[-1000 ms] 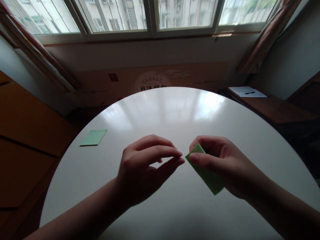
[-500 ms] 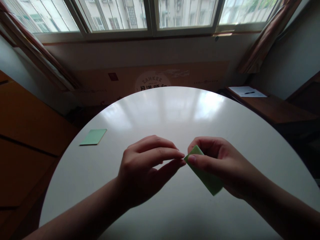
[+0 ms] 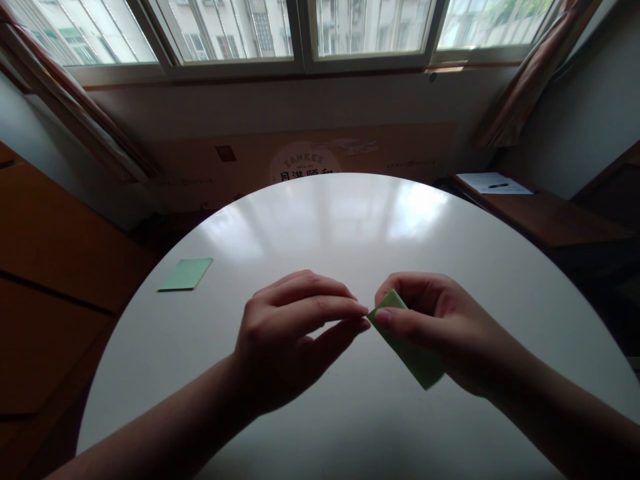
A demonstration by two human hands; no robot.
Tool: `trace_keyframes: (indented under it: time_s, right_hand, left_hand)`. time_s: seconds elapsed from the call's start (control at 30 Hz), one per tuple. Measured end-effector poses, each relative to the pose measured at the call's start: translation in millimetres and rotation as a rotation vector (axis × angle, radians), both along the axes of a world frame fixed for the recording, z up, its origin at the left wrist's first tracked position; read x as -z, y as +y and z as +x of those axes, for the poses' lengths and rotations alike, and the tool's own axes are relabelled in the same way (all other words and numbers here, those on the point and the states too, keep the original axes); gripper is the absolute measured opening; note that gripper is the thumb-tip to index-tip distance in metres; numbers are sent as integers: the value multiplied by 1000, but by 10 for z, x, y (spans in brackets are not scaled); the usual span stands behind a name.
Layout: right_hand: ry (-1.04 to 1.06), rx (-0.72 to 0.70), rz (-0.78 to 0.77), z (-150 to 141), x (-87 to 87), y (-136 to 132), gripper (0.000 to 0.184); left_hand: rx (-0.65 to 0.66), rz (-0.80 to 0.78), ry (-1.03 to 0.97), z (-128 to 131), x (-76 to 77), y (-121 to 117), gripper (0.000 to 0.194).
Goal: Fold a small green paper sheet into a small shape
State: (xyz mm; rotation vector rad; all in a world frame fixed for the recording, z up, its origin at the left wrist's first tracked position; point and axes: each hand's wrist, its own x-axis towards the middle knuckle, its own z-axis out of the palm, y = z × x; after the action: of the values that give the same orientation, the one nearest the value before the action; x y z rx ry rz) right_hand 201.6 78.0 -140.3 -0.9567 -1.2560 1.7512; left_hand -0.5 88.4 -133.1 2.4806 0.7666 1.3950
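Above the middle of the round white table (image 3: 325, 220), my right hand (image 3: 443, 327) is closed on a small folded green paper (image 3: 415, 360). Thumb and fingers grip its upper end, and the lower end sticks out below the palm. My left hand (image 3: 285, 340) is curled in a pinch, its thumb and forefinger tips meeting the paper's left corner. Both hands hover just above the tabletop.
A second flat green sheet (image 3: 186, 274) lies near the table's left edge. Beyond the right edge, a wooden side desk (image 3: 550, 223) holds a white paper (image 3: 493, 183) and a pen. Wooden furniture stands at the left, with windows and curtains behind.
My left fingertips closed the small gap and now touch the paper's corner. My right hand with the paper shifted slightly left. The sheet at the left stayed put.
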Motion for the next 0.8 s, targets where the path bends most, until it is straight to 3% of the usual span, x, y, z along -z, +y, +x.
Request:
trace_keyframes:
  time_s: [0.2, 0.43, 0.8]
  right_hand:
    - [4, 18, 9, 11, 9, -2, 14]
    - [-52, 49, 110, -20, 11, -10, 12]
    - [-154, 80, 194, -41, 17, -23, 16]
  left_hand:
    - [45, -135, -100, -9, 29, 13, 10]
    - [86, -595, -187, 44, -2, -38, 4]
    - [109, -971, -254, 75, 50, -31, 9]
